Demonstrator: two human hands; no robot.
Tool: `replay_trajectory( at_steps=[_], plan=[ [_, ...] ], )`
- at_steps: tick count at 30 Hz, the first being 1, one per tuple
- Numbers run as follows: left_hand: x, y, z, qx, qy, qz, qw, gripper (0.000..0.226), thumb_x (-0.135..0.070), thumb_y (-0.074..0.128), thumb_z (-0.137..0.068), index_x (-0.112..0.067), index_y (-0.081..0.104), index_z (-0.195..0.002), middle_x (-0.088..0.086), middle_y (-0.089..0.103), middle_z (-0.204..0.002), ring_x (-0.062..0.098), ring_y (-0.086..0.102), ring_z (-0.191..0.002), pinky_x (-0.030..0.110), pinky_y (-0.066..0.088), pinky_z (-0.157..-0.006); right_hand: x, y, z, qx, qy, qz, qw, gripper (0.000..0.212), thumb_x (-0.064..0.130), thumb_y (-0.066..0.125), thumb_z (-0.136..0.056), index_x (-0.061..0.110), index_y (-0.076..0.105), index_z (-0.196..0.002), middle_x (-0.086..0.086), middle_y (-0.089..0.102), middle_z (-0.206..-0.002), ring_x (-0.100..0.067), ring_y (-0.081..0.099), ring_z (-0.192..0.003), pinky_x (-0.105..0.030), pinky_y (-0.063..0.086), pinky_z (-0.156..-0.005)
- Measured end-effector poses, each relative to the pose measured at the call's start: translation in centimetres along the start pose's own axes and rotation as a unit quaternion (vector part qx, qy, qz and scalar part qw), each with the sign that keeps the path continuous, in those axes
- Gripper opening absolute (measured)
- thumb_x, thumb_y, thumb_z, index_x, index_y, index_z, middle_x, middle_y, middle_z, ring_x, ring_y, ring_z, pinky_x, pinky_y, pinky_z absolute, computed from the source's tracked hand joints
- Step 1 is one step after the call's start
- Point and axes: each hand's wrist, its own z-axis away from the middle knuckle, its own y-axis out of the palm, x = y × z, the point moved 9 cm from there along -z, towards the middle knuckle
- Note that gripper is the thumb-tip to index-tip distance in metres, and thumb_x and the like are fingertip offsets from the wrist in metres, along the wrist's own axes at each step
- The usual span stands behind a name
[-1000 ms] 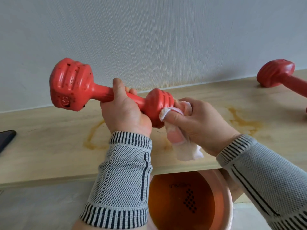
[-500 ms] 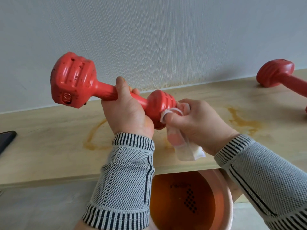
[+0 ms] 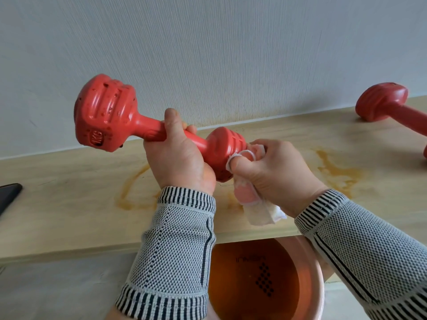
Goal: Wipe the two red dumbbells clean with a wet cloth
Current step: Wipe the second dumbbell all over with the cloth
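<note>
The wooden shelf (image 3: 69,215) carries the second dumbbell (image 3: 388,107) at far right. The left hand (image 3: 178,162) is closed around the handle of the raised dumbbell (image 3: 111,114), probably to expose its near head. The right hand (image 3: 272,172) pinches the wet cloth (image 3: 261,213) against it.

Soft, even daylight here, bright without glare. Faint shadows pool under the pale wooden shelf (image 3: 69,204), whose straight edge bows from wide-angle distortion. Focus stays sharp, no motion blur.
</note>
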Motion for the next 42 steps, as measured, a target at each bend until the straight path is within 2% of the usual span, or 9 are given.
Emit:
replay_trajectory(
  at_steps=[6,11,14,17,22,27,32,39,42],
  plan=[
    [0.5,0.5,0.3,0.023,-0.017,0.015,0.999,0.013,-0.018,0.063,-0.094,-0.011,0.054,-0.089,-0.006,0.053,-0.061,0.004,0.056,-0.049,0.028,0.055,-0.066,-0.4,-1.7,-0.9,-0.08,0.033,-0.014,0.996,0.049,0.043,0.066,-0.078,0.016,0.045,-0.044,0.008,0.042,-0.041,-0.018,0.042,-0.048,-0.03,0.035,-0.052],
    [0.5,0.3,-0.2,0.007,-0.021,0.027,0.999,0.012,-0.017,0.063,-0.094,-0.011,0.055,-0.089,-0.005,0.052,-0.062,0.005,0.055,-0.049,0.021,0.05,-0.06,0.2,-1.0,-0.3,-0.033,0.004,-0.028,0.999,0.038,0.042,0.069,-0.079,0.008,0.057,-0.067,-0.005,0.059,-0.062,-0.022,0.058,-0.06,-0.039,0.05,-0.06],
    [0.8,-0.2,-1.0,-0.009,-0.057,0.066,0.996,0.013,-0.019,0.065,-0.093,-0.012,0.056,-0.087,-0.003,0.053,-0.068,0.008,0.055,-0.052,0.021,0.05,-0.058,1.3,-0.8,0.2,0.01,-0.041,-0.013,0.999,0.023,0.031,0.074,-0.074,0.012,0.064,-0.081,0.0,0.066,-0.068,-0.012,0.063,-0.064,-0.027,0.051,-0.059],
    [1.5,-0.6,-1.1,-0.014,-0.107,0.093,0.99,0.017,-0.022,0.066,-0.093,-0.013,0.057,-0.081,-0.004,0.053,-0.067,0.01,0.054,-0.055,0.022,0.05,-0.056,1.9,-0.9,0.3,0.008,-0.062,0.007,0.998,0.019,0.029,0.073,-0.07,0.015,0.064,-0.078,0.007,0.061,-0.061,-0.001,0.055,-0.054,-0.014,0.043,-0.05],
    [2.1,-0.2,-0.5,0.011,-0.128,0.096,0.987,0.023,-0.02,0.066,-0.092,-0.016,0.053,-0.073,-0.004,0.05,-0.058,0.011,0.049,-0.049,0.024,0.045,-0.052,0.5,-1.8,-0.4,-0.053,-0.003,-0.05,0.997,0.038,0.036,0.072,-0.071,0.004,0.054,-0.06,0.002,0.052,-0.054,-0.015,0.051,-0.054,-0.033,0.045,-0.054],
    [1.8,0.5,0.1,0.069,-0.117,0.067,0.988,0.031,-0.025,0.065,-0.091,-0.02,0.047,-0.066,-0.006,0.045,-0.053,0.011,0.044,-0.046,0.025,0.041,-0.051,-1.0,-0.3,-0.4,0.046,0.12,-0.217,0.968,0.033,0.03,0.067,-0.084,0.01,0.054,-0.062,-0.002,0.052,-0.05,-0.017,0.053,-0.043,-0.028,0.046,-0.046],
    [2.1,1.5,0.8,0.132,-0.122,0.047,0.983,0.032,-0.021,0.061,-0.091,-0.021,0.044,-0.063,-0.007,0.043,-0.052,0.01,0.042,-0.045,0.025,0.039,-0.051,-2.1,-0.2,-0.5,0.08,0.181,-0.224,0.954,0.035,0.037,0.065,-0.088,0.01,0.056,-0.068,0.0,0.05,-0.045,-0.012,0.049,-0.037,-0.022,0.041,-0.04],
    [1.7,2.0,0.8,0.136,-0.089,0.032,0.986,0.027,-0.016,0.061,-0.091,-0.018,0.046,-0.068,-0.005,0.043,-0.053,0.011,0.042,-0.045,0.026,0.039,-0.051,-1.8,0.2,-0.4,0.126,0.158,-0.23,0.952,0.036,0.038,0.063,-0.089,0.009,0.054,-0.071,-0.005,0.054,-0.054,-0.016,0.052,-0.044,-0.027,0.045,-0.045],
    [1.5,1.3,0.4,0.098,-0.088,0.024,0.991,0.026,-0.016,0.062,-0.091,-0.019,0.047,-0.069,-0.005,0.045,-0.054,0.011,0.043,-0.045,0.025,0.039,-0.05,-1.2,0.8,-0.2,0.151,0.126,-0.234,0.952,0.032,0.034,0.069,-0.087,0.005,0.058,-0.083,-0.011,0.059,-0.069,-0.021,0.059,-0.059,-0.034,0.053,-0.057]
  ],
)
